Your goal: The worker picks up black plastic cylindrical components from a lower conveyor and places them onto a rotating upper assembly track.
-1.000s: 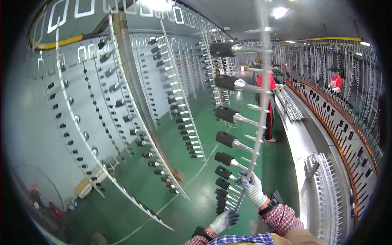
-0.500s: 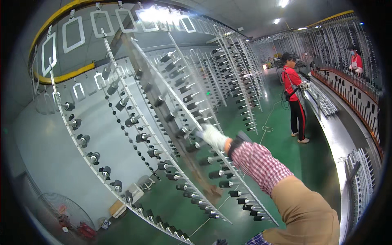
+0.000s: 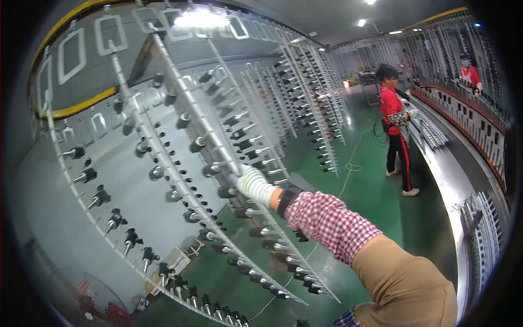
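Right now your right hand (image 3: 255, 185), in a white knit glove, is out at arm's length with its fingers (image 3: 239, 180) wrapped round a long metal rack bar (image 3: 190, 117) that runs up and away from them. Black-capped pegs (image 3: 215, 169) stick out of the bar just beside the fingers and below them (the grip looks closed, though the glove hides the fingertips). Your left hand is out of sight. Well off to the right, a person in red (image 3: 393, 122) stands on the green floor (image 3: 376, 201).
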The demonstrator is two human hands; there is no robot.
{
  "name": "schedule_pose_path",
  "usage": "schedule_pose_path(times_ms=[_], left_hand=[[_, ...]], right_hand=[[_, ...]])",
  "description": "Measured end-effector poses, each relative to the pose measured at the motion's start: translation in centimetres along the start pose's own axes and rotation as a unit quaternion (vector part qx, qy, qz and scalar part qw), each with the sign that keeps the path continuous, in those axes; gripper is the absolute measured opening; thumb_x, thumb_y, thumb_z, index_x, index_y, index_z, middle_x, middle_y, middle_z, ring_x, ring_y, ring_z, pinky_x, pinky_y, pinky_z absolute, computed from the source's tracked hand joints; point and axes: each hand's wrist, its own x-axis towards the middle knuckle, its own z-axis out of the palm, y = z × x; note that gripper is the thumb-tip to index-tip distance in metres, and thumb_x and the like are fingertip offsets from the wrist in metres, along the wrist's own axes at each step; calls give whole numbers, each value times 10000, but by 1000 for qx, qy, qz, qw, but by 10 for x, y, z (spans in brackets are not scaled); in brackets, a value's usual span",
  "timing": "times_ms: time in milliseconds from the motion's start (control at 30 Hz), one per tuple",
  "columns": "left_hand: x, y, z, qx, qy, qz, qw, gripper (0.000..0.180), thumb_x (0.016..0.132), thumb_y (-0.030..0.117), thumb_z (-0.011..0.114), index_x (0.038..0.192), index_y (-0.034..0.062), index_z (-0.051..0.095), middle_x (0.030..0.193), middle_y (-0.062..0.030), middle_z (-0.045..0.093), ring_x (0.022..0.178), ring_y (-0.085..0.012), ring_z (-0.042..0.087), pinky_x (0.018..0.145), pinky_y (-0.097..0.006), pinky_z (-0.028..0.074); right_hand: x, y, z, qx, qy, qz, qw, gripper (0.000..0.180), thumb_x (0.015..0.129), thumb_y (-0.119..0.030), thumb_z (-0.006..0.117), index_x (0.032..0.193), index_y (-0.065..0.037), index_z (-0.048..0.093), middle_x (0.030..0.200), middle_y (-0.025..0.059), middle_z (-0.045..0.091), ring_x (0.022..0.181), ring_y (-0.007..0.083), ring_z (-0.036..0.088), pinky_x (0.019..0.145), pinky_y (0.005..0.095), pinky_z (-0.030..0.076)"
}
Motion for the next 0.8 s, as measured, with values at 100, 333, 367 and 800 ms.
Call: schedule_pose_path(times_ms=[100, 333, 367, 800], left_hand=[[27, -14, 31, 39, -33, -44, 998, 299, 827, 330, 479, 995, 84, 499, 915, -84, 555, 787, -207, 507, 697, -330, 419], [96, -85, 155, 193, -229, -257, 919, 227, 865, 292, 376, 891, 104, 500, 796, -48, 528, 676, -170, 474, 621, -314, 395], [96, -104, 177, 161, -236, -285, 915, 243, 854, 315, 394, 889, 97, 492, 800, -42, 506, 654, -164, 452, 596, -304, 383], [36, -449, 488, 552, -409, -273, 673, 377, 788, 311, 531, 1058, 58, 462, 962, -113, 533, 841, -250, 525, 735, -372, 439]], right_hand=[[-9, 19, -19, 7, 17, -69, 997, 302, 788, -269, 494, 997, -53, 522, 836, 127, 593, 727, 251, 567, 654, 341, 451], [-260, 142, -168, -144, -215, 41, 965, 340, 797, -283, 451, 1056, -68, 497, 938, 195, 552, 882, 329, 532, 760, 390, 420], [-324, 194, -199, -102, -135, 125, 978, 364, 804, -295, 433, 1071, -56, 491, 950, 192, 556, 894, 314, 534, 764, 386, 414], [-851, 166, -389, -90, 742, 463, 477, 362, 821, -306, 475, 908, 31, 572, 724, 75, 595, 633, 137, 536, 592, 247, 425]])
